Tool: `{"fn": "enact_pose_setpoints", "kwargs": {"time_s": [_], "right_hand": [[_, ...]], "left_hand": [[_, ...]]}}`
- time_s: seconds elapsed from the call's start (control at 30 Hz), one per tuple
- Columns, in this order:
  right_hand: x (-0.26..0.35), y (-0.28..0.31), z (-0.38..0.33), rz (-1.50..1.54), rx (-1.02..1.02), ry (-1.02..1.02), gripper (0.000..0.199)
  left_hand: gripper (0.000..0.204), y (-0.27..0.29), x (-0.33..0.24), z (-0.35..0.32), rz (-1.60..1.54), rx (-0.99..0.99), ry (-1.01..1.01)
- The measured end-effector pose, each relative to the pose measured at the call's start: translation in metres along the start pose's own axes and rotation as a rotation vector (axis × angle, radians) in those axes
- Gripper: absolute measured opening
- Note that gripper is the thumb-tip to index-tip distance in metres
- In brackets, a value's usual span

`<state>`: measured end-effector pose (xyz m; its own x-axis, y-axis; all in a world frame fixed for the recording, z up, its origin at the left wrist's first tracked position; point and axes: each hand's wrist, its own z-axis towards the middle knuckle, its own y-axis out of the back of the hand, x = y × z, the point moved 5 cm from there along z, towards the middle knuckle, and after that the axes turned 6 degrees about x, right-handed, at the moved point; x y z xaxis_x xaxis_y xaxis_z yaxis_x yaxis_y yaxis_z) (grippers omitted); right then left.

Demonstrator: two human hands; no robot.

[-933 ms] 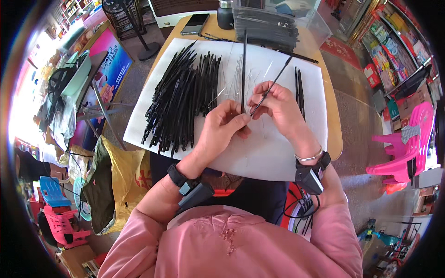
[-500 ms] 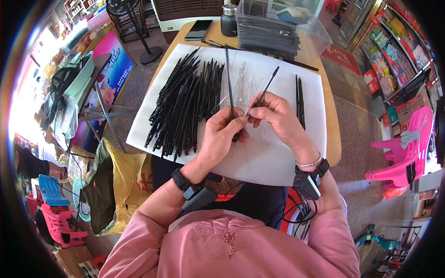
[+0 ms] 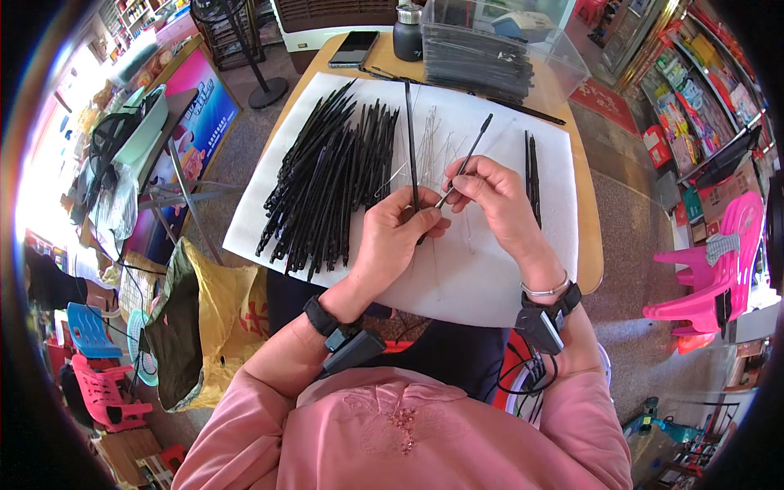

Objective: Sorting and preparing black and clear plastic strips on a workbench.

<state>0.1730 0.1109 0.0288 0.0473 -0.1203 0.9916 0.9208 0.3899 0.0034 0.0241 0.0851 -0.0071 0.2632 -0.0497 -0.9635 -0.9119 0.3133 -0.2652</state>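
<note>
My left hand [image 3: 398, 237] pinches a long thin black tube [image 3: 410, 139] that stands up and points away from me. My right hand [image 3: 494, 198] grips a thin metal wire with a small black tip [image 3: 469, 160], its lower end meeting the tube at my left fingertips. Both hands hover over a white sheet [image 3: 490, 278] on a wooden table [image 3: 590, 245]. A big heap of black tubes [image 3: 327, 184] lies to the left of my left hand. Loose silver wires [image 3: 426, 139] are spread behind the hands. Two black sticks [image 3: 531, 175] rest right of my right hand.
A clear plastic bin [image 3: 498, 53] with more black tubes stands at the table's far edge, beside a dark flask [image 3: 407, 33] and a phone [image 3: 354, 49]. A yellow sack [image 3: 216, 318] leans at my left. Pink plastic chairs [image 3: 706, 269] stand to the right.
The black tube in my left hand has swung from near the right hand to upright at centre. The wire in my right hand has shifted slightly; both hands stay close together.
</note>
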Motion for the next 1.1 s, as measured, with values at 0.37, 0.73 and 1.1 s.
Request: {"fn": "enact_pose_setpoints", "kwargs": {"time_s": [0.37,0.73,1.1], "right_hand": [[-0.003,-0.002,-0.001,-0.054,-0.096,0.018,0.015],[0.005,-0.003,-0.004,-0.316,-0.159,0.184,0.013],[0.004,-0.001,-0.006,-0.373,-0.266,0.179,0.011]], "left_hand": [[0.007,-0.006,-0.008,0.001,0.307,-0.071,-0.058],[0.014,-0.015,-0.028,0.008,0.522,-0.155,-0.071],[0.014,-0.022,-0.021,0.012,0.5,-0.196,-0.162]]}}
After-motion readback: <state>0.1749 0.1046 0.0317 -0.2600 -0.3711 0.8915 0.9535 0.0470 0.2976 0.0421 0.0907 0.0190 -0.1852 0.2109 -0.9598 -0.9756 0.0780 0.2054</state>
